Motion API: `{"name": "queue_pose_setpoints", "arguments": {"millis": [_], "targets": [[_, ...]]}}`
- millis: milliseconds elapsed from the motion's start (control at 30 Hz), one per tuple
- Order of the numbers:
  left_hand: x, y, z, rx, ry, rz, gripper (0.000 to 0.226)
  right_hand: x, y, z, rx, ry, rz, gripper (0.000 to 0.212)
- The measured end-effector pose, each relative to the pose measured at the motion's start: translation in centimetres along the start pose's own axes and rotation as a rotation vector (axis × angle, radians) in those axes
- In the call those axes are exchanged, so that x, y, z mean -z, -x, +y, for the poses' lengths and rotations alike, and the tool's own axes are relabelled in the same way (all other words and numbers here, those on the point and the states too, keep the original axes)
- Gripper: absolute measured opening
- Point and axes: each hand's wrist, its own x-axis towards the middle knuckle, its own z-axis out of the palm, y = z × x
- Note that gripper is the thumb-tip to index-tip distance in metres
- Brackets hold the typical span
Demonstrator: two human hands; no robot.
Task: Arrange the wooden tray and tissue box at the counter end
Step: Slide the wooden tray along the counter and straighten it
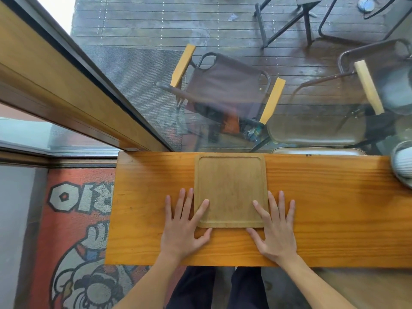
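Observation:
A square wooden tray (230, 181) with a raised rim lies flat on the orange wooden counter (145, 197), its far edge at the counter's back edge by the window. My left hand (182, 230) is at the tray's near left corner, index finger on top and thumb against the near edge. My right hand (276, 233) holds the near right corner the same way. The other fingers of both hands lie spread on the counter beside the tray. I see no tissue box.
The counter ends at the left about one tray's width from the tray. A white ribbed object (402, 162) sits at the far right, cut off by the frame. Behind the glass stand folding chairs (225, 85). A printed floor mat (73, 219) lies below left.

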Motion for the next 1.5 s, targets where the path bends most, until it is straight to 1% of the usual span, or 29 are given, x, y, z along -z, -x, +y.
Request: {"name": "queue_pose_setpoints", "arguments": {"millis": [333, 800, 1033, 1300, 1500], "targets": [[-0.11, 0.07, -0.08, -0.008, -0.013, 0.023, 0.093, 0.28, -0.07, -0.06, -0.009, -0.002, -0.026, 0.080], [0.09, -0.19, 0.26, 0.000, -0.048, 0.026, 0.093, -0.06, 0.00, 0.15, 0.003, -0.020, 0.022, 0.078], [0.35, -0.13, 0.47, 0.043, -0.069, 0.005, 0.092, -0.36, 0.05, 0.21, 0.006, -0.012, 0.042, 0.079], [0.59, -0.08, 0.59, 0.065, -0.051, 0.002, 0.092, -0.34, -0.02, 0.14, 0.010, 0.001, 0.068, 0.080], [0.33, -0.05, 0.55, 0.064, -0.046, -0.004, 0.091, -0.35, -0.03, 0.05, 0.016, -0.013, 0.079, 0.076]]}}
